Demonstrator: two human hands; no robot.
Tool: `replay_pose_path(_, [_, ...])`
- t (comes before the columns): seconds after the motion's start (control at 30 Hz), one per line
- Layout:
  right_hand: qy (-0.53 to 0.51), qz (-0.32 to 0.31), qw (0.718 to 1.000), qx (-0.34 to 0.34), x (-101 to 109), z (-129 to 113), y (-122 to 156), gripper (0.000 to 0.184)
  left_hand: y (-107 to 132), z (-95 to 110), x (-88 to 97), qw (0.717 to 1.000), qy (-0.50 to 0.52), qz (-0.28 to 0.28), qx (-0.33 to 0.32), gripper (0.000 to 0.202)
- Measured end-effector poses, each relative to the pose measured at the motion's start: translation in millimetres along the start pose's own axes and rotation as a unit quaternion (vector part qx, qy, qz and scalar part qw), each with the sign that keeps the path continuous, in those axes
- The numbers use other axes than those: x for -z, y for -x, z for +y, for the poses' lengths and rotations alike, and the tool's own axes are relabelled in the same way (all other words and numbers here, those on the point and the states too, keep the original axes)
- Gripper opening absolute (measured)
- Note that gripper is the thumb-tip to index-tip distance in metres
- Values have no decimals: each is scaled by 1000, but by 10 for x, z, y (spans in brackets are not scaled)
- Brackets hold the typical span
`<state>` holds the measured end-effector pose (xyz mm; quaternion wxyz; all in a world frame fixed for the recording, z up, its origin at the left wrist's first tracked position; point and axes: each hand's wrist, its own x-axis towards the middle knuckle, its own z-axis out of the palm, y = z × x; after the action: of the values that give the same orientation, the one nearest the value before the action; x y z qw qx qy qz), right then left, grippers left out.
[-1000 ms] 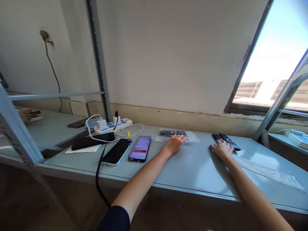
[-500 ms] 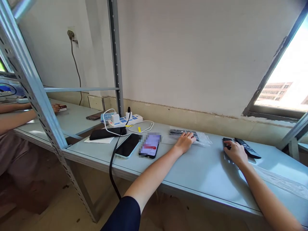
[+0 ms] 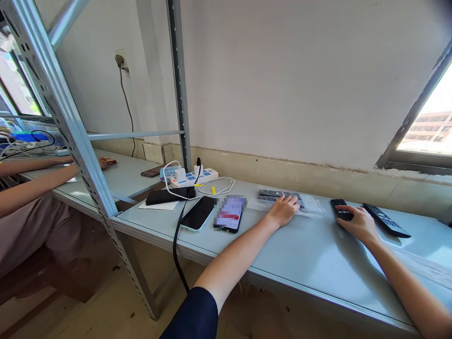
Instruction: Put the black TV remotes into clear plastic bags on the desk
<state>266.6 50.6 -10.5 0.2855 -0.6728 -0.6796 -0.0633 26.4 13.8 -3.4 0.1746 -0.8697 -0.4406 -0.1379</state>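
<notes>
My right hand point(image 3: 360, 225) has its thumb and fingers around a black remote control point(image 3: 339, 203) lying on the table. A second black remote control point(image 3: 386, 221) lies just to the right of that hand, apart from the first. My left hand point(image 3: 283, 210) rests with fingers stretched out over a clear plastic bag point(image 3: 311, 205) near the wall. Inside the bag are dark, long items point(image 3: 270, 195), partly covered by the hand.
Left of my left arm lie two phones point(image 3: 199, 214) point(image 3: 230, 216), a black pouch point(image 3: 165, 195) and a white power strip point(image 3: 212, 175) with cables. Clear plastic point(image 3: 423, 266) lies at right. A metal post point(image 3: 79, 136) stands at left; another person's hand point(image 3: 103, 163) is beyond it.
The view has turned slightly left. The gap between the two remotes has widened, with the one in my right hand now further from the other. My left hand stays on the bag.
</notes>
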Motion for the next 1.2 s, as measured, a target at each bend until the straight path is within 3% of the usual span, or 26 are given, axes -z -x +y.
replay_pose_path(0.3, [-58, -86, 993, 61, 51, -341, 91, 31, 3, 5, 10, 1000, 9, -18, 4, 19])
replay_pose_path(0.53, [-35, -87, 995, -16, 139, -436, 164, 30, 16, 8, 32, 1000, 19, -8, 11, 18])
replay_pose_path(0.73, [3, -94, 991, -92, 146, -385, 174, 48, 18, 13, -2, 999, 28, 11, 20, 24])
replay_pose_path(1.03, [33, -92, 991, -89, 115, -418, 192, 38, 42, 31, 7, 999, 29, 14, 16, 46])
replay_pose_path(1.2, [45, -73, 993, -81, 122, -428, 215, 40, 17, 1, -28, 999, 18, 18, 47, 26])
